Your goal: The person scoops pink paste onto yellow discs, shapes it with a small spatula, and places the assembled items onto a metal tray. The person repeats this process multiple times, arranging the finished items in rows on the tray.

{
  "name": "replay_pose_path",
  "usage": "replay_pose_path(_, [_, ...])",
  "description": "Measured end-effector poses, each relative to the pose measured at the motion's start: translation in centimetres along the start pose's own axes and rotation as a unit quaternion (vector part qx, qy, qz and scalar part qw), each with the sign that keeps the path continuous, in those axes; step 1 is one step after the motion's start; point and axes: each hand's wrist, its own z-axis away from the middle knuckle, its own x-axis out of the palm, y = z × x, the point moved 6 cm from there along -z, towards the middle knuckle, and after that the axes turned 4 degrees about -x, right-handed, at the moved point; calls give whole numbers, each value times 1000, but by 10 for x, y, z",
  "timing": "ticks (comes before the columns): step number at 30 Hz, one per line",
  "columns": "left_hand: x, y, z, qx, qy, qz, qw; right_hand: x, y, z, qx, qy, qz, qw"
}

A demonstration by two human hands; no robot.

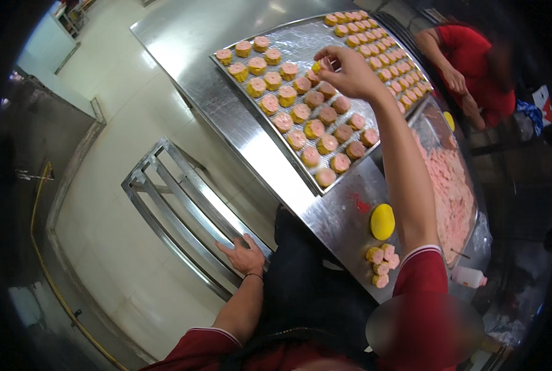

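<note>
My right hand (353,73) reaches out over a perforated metal tray (344,176), fingers closed on a shumai dumpling (319,66) with a yellow wrapper and pink filling. Rows of similar open-topped dumplings (287,96) stand upright on the tray around and below the hand. Part of the held dumpling is hidden by my fingers. Low at my left side, my left hand (244,255) lies with spread fingers against the rail of a metal rack (192,201). Nothing shows in its grasp.
On the steel table (211,93) near me are a stack of round yellow wrappers (382,222) and a small cluster of dumplings (382,264). Pink filling (449,195) fills a container at right, beside a white bottle (468,277). A person in red (474,71) works across the table.
</note>
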Motion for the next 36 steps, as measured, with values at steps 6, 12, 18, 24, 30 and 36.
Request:
replay_pose_path(6, [-6, 5, 1, 9, 2, 1, 1000, 54, 29, -81, -19, -94, 139, 986])
replay_pose_path(12, [-4, 3, 1, 8, 13, 2, 1000, 69, 41, -87, -19, -145, 136, 980])
replay_pose_path(18, [-2, 0, 1, 13, 19, -4, 1000, 69, 40, -85, -27, -158, 143, 977])
replay_pose_path(24, [4, -4, 0, 17, 43, -20, 999, 8, 9, -46, -37, -54, 113, 991])
replay_pose_path(30, [9, -5, -3, 76, 50, -31, 995, -106, -62, 150, -148, 25, -7, 989])
replay_pose_path(36, [6, 1, 0, 59, 1, -38, 998, -177, -81, 417, 241, 18, -65, 968])
